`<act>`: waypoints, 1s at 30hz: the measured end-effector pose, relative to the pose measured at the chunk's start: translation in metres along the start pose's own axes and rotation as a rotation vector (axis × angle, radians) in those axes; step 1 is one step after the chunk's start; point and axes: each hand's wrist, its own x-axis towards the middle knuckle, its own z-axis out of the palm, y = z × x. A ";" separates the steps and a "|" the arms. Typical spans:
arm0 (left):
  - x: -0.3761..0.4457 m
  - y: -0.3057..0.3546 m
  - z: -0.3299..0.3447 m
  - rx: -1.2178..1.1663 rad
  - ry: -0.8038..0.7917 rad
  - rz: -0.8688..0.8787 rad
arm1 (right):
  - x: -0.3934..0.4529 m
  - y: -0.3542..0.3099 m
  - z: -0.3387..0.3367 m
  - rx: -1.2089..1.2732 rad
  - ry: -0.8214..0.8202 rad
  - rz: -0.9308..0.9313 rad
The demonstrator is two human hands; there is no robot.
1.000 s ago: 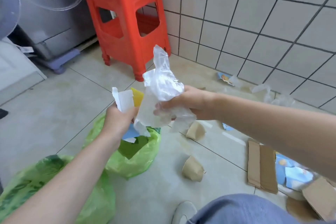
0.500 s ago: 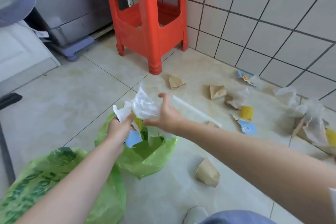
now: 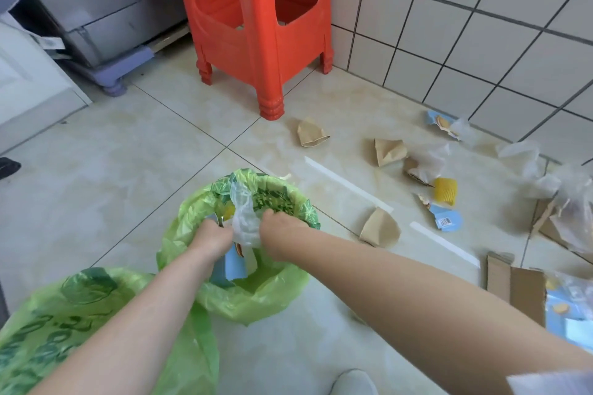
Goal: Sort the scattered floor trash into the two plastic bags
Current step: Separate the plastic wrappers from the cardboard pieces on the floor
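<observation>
Both hands are now dropping down into the far green bag, after holding the stuff up a second ago. Left hand is gripping paper scraps, right hand pinching the clear plastic wrap. Plenty of paper cups are waiting on the floor.

Floor: large glossy beige tiles, dark grout lines, faint stains. Wall at right: white square tiles, dark grout. Red plastic stool stands near the wall corner, four legs on the floor. Left of it, a grey washing machine on a lilac base. White panel at far left. Daylight, soft and even.
</observation>
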 end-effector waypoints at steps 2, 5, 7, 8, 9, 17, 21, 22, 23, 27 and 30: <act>0.003 -0.004 0.001 0.004 -0.041 -0.034 | 0.001 -0.001 0.001 -0.050 0.005 -0.007; 0.001 -0.007 0.001 0.046 -0.063 -0.044 | 0.003 -0.003 0.006 -0.101 -0.028 -0.060; 0.001 -0.007 0.001 0.096 -0.070 -0.039 | 0.004 -0.005 0.008 -0.102 -0.056 -0.060; 0.001 -0.005 0.001 0.109 -0.077 -0.045 | 0.004 -0.007 0.008 -0.089 -0.064 -0.058; 0.002 -0.005 0.001 0.113 -0.080 -0.048 | 0.005 -0.008 0.007 -0.069 -0.069 -0.052; -0.006 0.007 -0.008 0.079 0.026 0.015 | -0.025 -0.006 -0.033 0.047 0.110 -0.246; -0.035 0.024 -0.001 0.151 0.292 0.288 | -0.048 0.029 -0.050 0.050 0.249 -0.278; -0.045 0.026 0.005 0.160 0.310 0.378 | -0.054 0.039 -0.053 0.041 0.271 -0.264; -0.053 0.026 0.011 0.181 0.284 0.469 | -0.060 0.052 -0.056 0.030 0.282 -0.247; -0.055 0.007 0.034 0.489 0.058 0.603 | -0.090 0.104 -0.063 -0.020 0.265 -0.174; -0.043 -0.004 0.042 0.668 0.029 0.550 | -0.116 0.143 -0.060 -0.068 0.242 -0.106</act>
